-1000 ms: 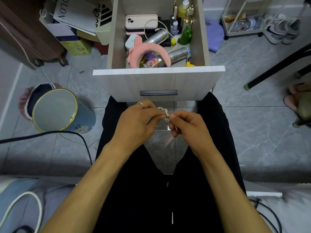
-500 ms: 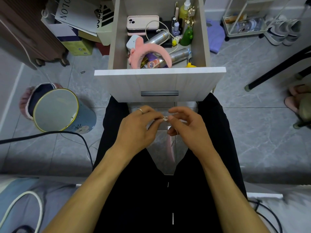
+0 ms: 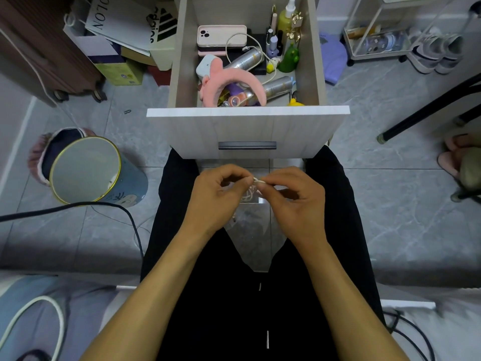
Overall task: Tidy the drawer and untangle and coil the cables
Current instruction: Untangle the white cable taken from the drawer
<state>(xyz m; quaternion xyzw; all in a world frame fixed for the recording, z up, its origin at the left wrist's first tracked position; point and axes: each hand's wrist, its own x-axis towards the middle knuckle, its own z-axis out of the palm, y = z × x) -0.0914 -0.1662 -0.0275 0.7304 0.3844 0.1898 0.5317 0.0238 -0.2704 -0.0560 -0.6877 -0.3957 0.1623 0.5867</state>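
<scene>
- Just below the middle of the frame, the left hand (image 3: 217,194) and the right hand (image 3: 294,198) meet over the person's lap, fingertips nearly touching.
- Both hands pinch a thin white cable (image 3: 256,181) between thumb and forefinger; the remaining fingers curl loosely beneath.
- A small bunch of the same cable hangs below the pinch, pale against the grey floor seen between the dark trouser legs. Its loops are too fine to tell whether any knot remains.
- The drawer (image 3: 247,126) stands pulled out in the upper middle, its front panel just above the hands.
- Inside lie a pink headband (image 3: 234,79), a phone in a pink case (image 3: 221,35), silver spray cans (image 3: 278,86), small bottles and a second white cable (image 3: 242,37) looping over the phone and the cans.
- A blue bin with a gold rim (image 3: 86,170) sits at the left, and a black cord runs across the floor below it.
- Judged from this, the step in hand is working the small white cable loose or into a coil; the drawer itself is not yet tidy.
- The next move likely calls for a steady pinch on one side while the other hand feeds the slack round, with light tension so the loops do not spring apart.
- After that, the cable draped inside the drawer looks to need the same treatment.
</scene>
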